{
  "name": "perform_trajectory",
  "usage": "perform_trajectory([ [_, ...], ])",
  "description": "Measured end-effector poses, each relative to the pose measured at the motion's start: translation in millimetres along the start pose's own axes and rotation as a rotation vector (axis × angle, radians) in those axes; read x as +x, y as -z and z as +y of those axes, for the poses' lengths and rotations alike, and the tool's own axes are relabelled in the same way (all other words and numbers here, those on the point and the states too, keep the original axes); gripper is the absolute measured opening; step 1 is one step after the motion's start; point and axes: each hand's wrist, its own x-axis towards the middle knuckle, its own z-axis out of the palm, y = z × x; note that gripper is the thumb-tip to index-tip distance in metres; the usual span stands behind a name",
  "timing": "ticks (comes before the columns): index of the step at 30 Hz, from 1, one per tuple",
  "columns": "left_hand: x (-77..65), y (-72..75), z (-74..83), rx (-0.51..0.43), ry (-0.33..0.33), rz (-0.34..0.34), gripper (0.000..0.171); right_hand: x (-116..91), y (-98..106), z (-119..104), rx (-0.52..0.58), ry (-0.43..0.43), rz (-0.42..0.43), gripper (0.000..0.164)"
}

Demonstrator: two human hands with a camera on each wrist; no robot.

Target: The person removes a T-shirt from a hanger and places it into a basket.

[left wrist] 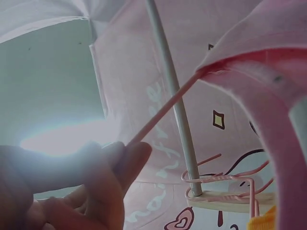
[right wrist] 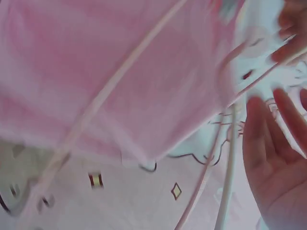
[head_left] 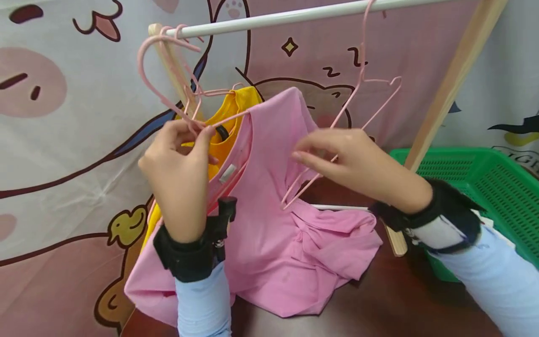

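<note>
My left hand [head_left: 177,164] pinches a pink clothes hanger [head_left: 229,119] just below its hook. In the left wrist view, the hanger's arm [left wrist: 163,111] runs up from the fingertips into the neck of a pink shirt [left wrist: 259,91]. One shoulder of the pink shirt [head_left: 269,187] drapes over that arm, and its lower part lies bunched on the table. My right hand [head_left: 337,154] is beside the shirt, in front of an unused hanger [head_left: 381,107]. The right wrist view has this hand [right wrist: 273,167] with fairly straight fingers, holding nothing.
A white rail [head_left: 273,19] on wooden posts [head_left: 456,84] spans the top. Several pink hangers hook over it, with a yellow garment [head_left: 248,98] at its left end. A green basket [head_left: 480,161] stands at right on the dark brown table [head_left: 379,299].
</note>
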Motion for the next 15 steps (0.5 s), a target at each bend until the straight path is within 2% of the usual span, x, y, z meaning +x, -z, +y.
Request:
perform_trajectory([
  [3, -12.1, 11.8, -4.6, -0.036, 0.015, -0.031, 0.03, 30, -4, 5, -0.073, 0.056, 0.039, 0.033],
  [5, -18.4, 19.2, -8.1, -0.081, 0.02, -0.034, 0.028, 46, -8, 8, -0.148, 0.08, -0.011, 0.046],
  [7, -23.0, 26.5, -11.8, -0.122, 0.026, -0.037, 0.028, 56, -13, 10, -0.221, 0.111, -0.095, 0.054],
  [10, -27.0, 35.8, -15.5, -0.2, 0.041, -0.032, 0.026, 63, -18, 12, -0.269, 0.173, -0.199, 0.046],
  [12, -27.5, 40.6, -17.4, -0.242, 0.048, -0.033, 0.026, 64, -21, 13, -0.269, 0.228, -0.187, 0.035],
  [15, -26.5, 46.0, -19.4, -0.275, 0.047, -0.041, 0.024, 65, -23, 15, -0.221, 0.276, -0.116, 0.018],
])
